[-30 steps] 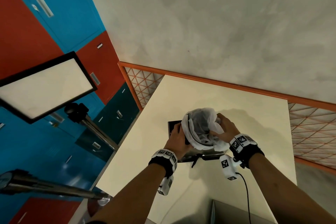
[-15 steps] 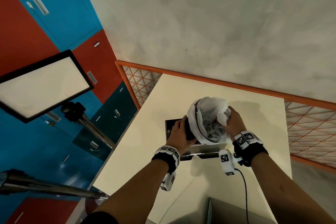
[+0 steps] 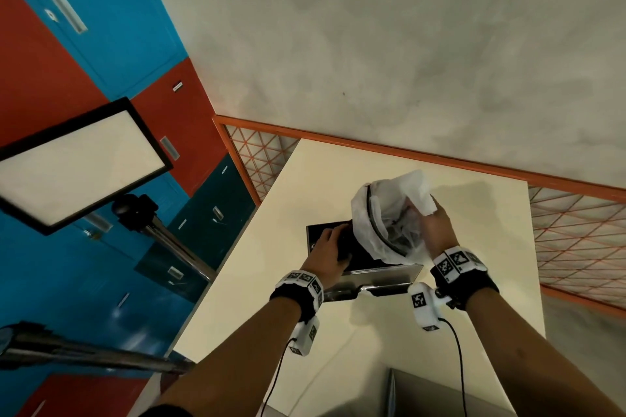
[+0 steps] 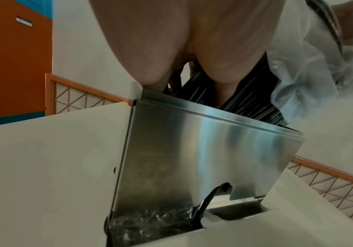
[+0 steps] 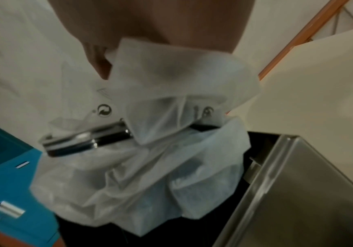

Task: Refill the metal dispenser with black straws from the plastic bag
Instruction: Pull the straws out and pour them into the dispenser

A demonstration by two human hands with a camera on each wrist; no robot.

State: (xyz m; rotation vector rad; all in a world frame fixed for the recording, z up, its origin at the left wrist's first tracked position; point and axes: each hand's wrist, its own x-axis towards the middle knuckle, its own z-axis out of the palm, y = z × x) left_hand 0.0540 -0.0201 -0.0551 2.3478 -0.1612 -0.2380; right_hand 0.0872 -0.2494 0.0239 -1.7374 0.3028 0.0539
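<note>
pulling the plastic bag off works best slowly: our right hand pinches its bunched top. our left hand grips the black straws, steadying them inside the metal dispenser near the table's far edge.

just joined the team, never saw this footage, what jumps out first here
The crumpled white plastic bag held above the open metal dispenser mid-table, pinched by the right hand. The left hand grips black straws in the dispenser's top. At left, red and blue cabinets.

Cream table, grey concrete floor, orange lattice fence, blue and red cabinets
</note>
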